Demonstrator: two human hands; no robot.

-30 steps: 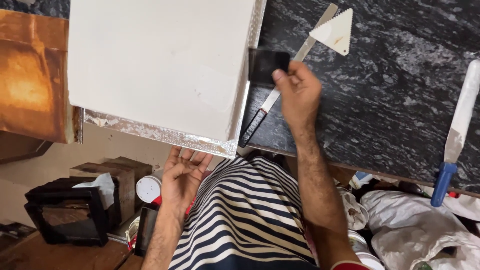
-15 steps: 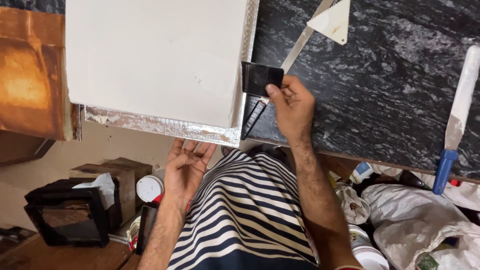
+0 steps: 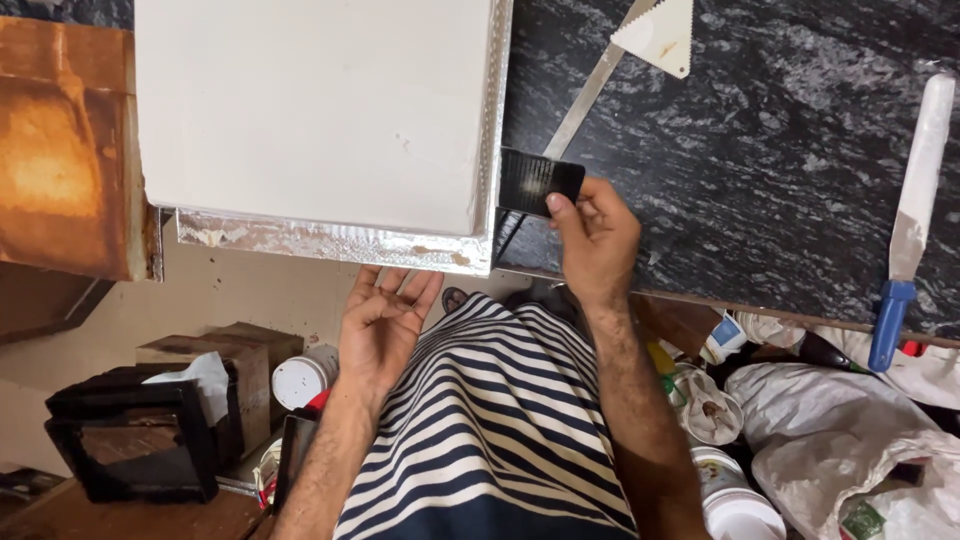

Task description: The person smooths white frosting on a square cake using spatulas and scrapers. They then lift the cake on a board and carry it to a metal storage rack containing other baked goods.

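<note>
A large white iced square cake [image 3: 315, 110] sits on a silver foil board [image 3: 330, 243] that overhangs the dark marble counter [image 3: 760, 190]. My right hand [image 3: 595, 240] pinches a small black rectangular scraper card [image 3: 538, 182], with the card's left edge against the cake's right side near its front corner. My left hand [image 3: 383, 322] is below the board's front edge, palm up, fingers spread, holding nothing and close under the foil.
A long metal spatula [image 3: 585, 100] and a white triangular comb scraper [image 3: 660, 35] lie on the counter behind my right hand. A blue-handled palette knife [image 3: 905, 230] lies at the right. Below are tubs, bags, boxes and a black frame [image 3: 130, 440].
My right hand has brought the black card down and left, from above the counter to the cake's right side. My left hand stays under the board.
</note>
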